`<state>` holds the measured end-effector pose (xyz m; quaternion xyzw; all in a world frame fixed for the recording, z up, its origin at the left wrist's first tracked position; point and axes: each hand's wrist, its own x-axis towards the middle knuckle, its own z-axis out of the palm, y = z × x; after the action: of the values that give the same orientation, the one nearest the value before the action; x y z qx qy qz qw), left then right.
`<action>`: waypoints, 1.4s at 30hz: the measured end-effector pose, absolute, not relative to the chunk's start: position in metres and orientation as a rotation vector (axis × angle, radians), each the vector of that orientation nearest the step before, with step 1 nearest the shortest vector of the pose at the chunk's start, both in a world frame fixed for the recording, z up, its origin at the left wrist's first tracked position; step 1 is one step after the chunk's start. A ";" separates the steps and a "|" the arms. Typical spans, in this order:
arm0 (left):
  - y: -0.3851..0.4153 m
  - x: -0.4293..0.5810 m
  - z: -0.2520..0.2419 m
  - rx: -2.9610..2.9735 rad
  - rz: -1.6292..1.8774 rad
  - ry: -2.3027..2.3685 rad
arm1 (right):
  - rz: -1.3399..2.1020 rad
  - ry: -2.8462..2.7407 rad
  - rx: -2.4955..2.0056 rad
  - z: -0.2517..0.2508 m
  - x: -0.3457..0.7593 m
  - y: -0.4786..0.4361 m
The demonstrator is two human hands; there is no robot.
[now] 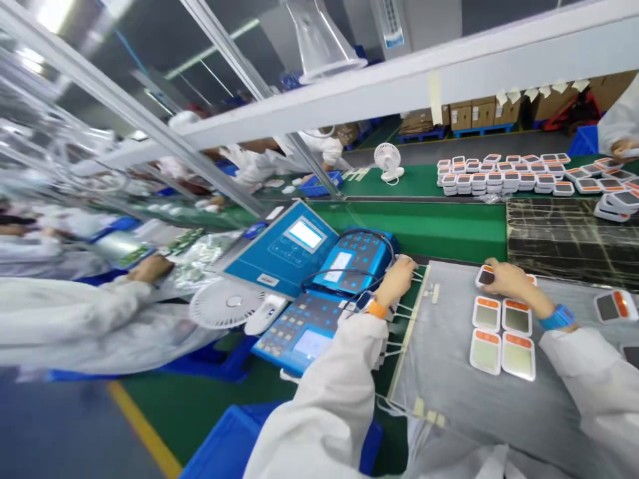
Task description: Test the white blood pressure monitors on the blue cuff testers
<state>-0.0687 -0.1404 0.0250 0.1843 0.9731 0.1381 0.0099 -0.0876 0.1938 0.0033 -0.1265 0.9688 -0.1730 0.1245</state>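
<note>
My left hand (398, 279) is at the left border of the grey mat (449, 406), its fingers pinched by the white cable ends (418, 275) there. Whether a cable is between the fingertips is hidden. My right hand (506, 279) curls over a small white device (483, 277) with an orange band, at the mat's far side. Another such device shows partly behind that hand. Nearer to me lie several more in two rows, white-framed with grey screens and orange bands, such as the front-left device (485, 351).
Left of the mat stand blue instruments with screens (304, 233) and keypads, joined by black cables. A white fan (229, 303) lies beside them. Stacked devices (504, 176) fill the far bench. A co-worker's arm (100, 319) reaches in from the left; a metal beam (349, 93) crosses above.
</note>
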 end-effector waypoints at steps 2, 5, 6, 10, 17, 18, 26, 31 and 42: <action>-0.141 -0.087 0.017 0.641 0.441 2.969 | -0.979 2.677 -0.216 0.002 -0.087 0.165; -0.144 -0.097 0.005 0.685 0.457 2.942 | -1.673 2.005 0.004 -0.006 -0.081 0.111; -0.146 -0.098 0.002 0.697 0.476 2.940 | -1.799 1.786 0.088 -0.009 -0.080 0.093; -0.156 -0.103 -0.009 0.748 0.557 2.907 | -1.986 1.463 0.333 -0.024 -0.078 0.048; -0.165 -0.106 -0.023 0.658 0.750 2.980 | -2.096 1.412 0.363 -0.039 -0.079 0.041; -0.166 -0.106 -0.024 0.656 0.775 2.982 | -2.106 1.398 0.363 -0.040 -0.080 0.041; -0.165 -0.104 -0.023 0.693 0.967 2.953 | -2.112 1.346 0.362 -0.040 -0.081 0.037; -0.165 -0.104 -0.023 0.680 1.045 2.964 | -2.105 1.353 0.364 -0.037 -0.081 0.037; -0.159 -0.101 -0.026 0.638 1.007 3.011 | -2.091 1.411 0.304 -0.037 -0.079 0.034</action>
<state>-0.1009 -0.1591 -0.0258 0.1969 0.9287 0.3106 -0.0484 -0.0791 0.0338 -0.0368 0.1143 0.5305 -0.7860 0.2961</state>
